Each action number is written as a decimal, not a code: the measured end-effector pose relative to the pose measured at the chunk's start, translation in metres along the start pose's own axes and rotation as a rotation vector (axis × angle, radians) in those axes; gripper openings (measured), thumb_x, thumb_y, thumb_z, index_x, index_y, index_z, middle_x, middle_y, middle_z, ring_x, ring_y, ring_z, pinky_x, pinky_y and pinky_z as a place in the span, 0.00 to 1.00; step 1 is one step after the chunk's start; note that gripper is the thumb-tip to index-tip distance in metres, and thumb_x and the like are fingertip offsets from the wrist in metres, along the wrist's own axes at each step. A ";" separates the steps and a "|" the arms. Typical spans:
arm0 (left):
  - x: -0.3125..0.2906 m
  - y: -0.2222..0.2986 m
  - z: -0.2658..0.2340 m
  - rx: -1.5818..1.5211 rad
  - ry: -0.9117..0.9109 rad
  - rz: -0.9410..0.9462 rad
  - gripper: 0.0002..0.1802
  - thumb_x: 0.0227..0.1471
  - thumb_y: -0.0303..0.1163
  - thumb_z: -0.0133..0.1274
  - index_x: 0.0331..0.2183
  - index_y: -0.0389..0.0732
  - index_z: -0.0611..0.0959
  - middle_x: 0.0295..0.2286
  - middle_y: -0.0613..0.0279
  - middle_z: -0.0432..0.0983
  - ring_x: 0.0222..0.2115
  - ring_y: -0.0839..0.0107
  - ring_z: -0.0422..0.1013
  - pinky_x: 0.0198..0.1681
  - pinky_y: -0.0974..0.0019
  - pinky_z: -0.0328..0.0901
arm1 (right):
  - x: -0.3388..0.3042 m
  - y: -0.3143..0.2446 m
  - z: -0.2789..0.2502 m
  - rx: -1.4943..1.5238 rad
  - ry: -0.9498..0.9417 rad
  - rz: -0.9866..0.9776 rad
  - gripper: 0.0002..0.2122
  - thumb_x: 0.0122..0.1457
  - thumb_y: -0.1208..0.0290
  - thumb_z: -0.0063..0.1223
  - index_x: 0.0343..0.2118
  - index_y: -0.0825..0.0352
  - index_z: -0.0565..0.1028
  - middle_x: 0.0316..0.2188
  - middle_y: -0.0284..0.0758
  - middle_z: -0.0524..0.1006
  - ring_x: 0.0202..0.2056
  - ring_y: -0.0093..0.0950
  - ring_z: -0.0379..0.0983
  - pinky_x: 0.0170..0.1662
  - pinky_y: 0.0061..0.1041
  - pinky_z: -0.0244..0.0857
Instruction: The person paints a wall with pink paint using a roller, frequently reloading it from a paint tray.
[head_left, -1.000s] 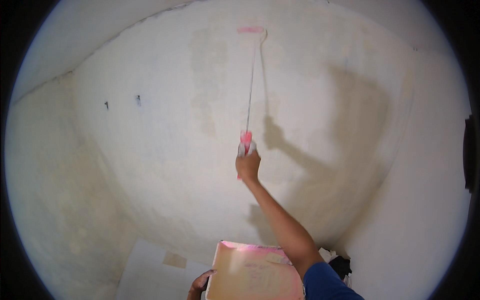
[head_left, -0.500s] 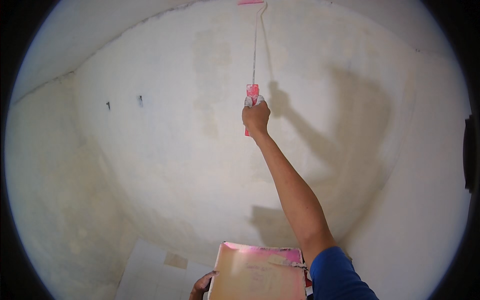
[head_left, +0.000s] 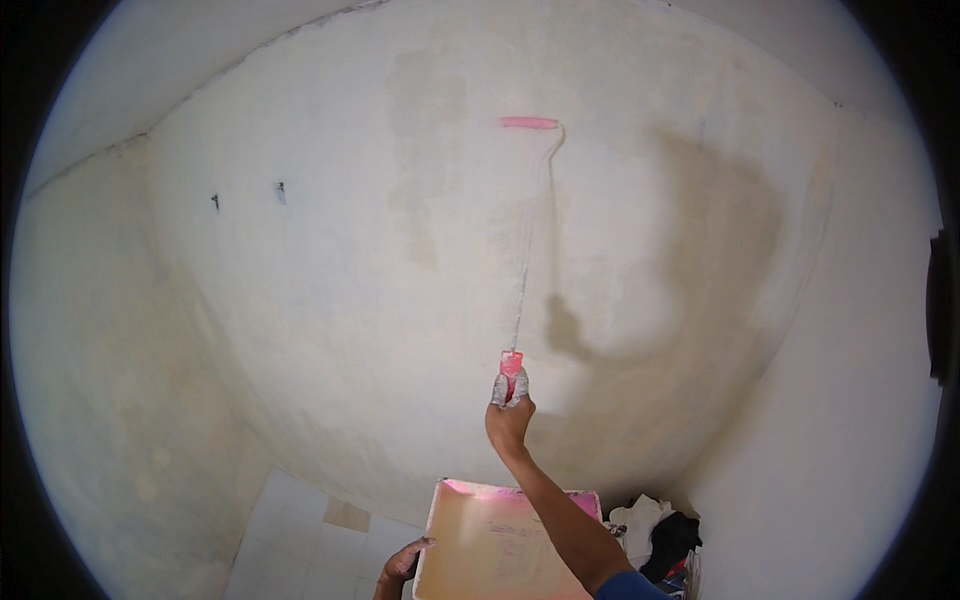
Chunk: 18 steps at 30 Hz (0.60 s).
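My right hand (head_left: 510,424) is wrapped round the red handle of a long paint roller (head_left: 511,362), its fingers smeared white. From the handle a thin rod runs up to the pink roller sleeve (head_left: 530,123), which lies level against the pale wall (head_left: 330,300). At the lower edge, my left hand (head_left: 404,562) grips the left rim of a paint tray (head_left: 455,540). Cream colour covers the tray's bed, with pink along its far and right sides. My right forearm crosses in front of the tray's right part and hides some of it.
Two small dark fixtures (head_left: 280,192) stick out of the wall at the left. Behind the tray's right side lies a heap of white and dark cloth (head_left: 672,545). White floor tiles (head_left: 300,530) show at lower left. My shadow falls across the wall's right half.
The right hand has come down with the roller, and its sleeve has dropped from the wall's top. The forearm now covers the scraper seen on the tray; the cloth heap has come into view.
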<state>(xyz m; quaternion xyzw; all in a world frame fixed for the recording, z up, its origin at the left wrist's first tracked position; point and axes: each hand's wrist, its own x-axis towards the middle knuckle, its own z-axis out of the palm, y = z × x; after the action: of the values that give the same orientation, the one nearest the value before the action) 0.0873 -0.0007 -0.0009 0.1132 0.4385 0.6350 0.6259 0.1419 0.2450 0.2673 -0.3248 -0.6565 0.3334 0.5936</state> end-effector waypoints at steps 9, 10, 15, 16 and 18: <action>0.006 -0.003 -0.008 -0.007 -0.030 -0.017 0.24 0.47 0.39 0.48 0.44 0.34 0.71 0.41 0.60 0.71 0.41 0.69 0.67 0.46 0.66 0.59 | 0.116 -0.044 -0.010 0.048 0.086 -0.276 0.11 0.54 0.74 0.44 0.40 0.69 0.66 0.22 0.48 0.73 0.26 0.43 0.72 0.28 0.33 0.64; 0.006 -0.002 -0.005 -0.005 -0.031 -0.022 0.24 0.47 0.39 0.48 0.44 0.34 0.71 0.41 0.60 0.71 0.41 0.69 0.67 0.46 0.66 0.59 | 0.137 -0.053 -0.010 0.018 0.088 -0.288 0.11 0.54 0.73 0.44 0.39 0.69 0.66 0.24 0.49 0.73 0.28 0.45 0.71 0.29 0.35 0.64; 0.004 0.000 -0.009 0.025 -0.019 0.018 0.24 0.47 0.39 0.49 0.44 0.34 0.72 0.39 0.60 0.72 0.40 0.69 0.68 0.45 0.67 0.60 | 0.210 -0.116 -0.002 -0.063 0.102 -0.287 0.09 0.52 0.70 0.45 0.34 0.69 0.66 0.25 0.51 0.73 0.31 0.49 0.70 0.32 0.42 0.64; 0.003 0.001 -0.003 0.027 -0.022 0.009 0.24 0.47 0.39 0.49 0.44 0.34 0.72 0.39 0.60 0.72 0.40 0.69 0.68 0.45 0.67 0.60 | 0.207 -0.115 -0.004 -0.071 0.106 -0.281 0.09 0.52 0.70 0.45 0.34 0.69 0.66 0.25 0.51 0.73 0.31 0.49 0.70 0.32 0.42 0.64; -0.005 0.007 0.012 0.010 0.015 0.011 0.23 0.47 0.39 0.46 0.42 0.33 0.72 0.36 0.57 0.73 0.36 0.67 0.70 0.42 0.64 0.64 | 0.198 -0.113 -0.007 -0.092 0.117 -0.233 0.09 0.52 0.70 0.45 0.33 0.69 0.66 0.25 0.51 0.73 0.30 0.50 0.70 0.33 0.44 0.63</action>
<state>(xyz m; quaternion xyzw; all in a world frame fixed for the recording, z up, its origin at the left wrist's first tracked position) 0.0912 0.0013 0.0131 0.1140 0.4454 0.6371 0.6186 0.1283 0.3440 0.4716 -0.2922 -0.6687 0.2124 0.6499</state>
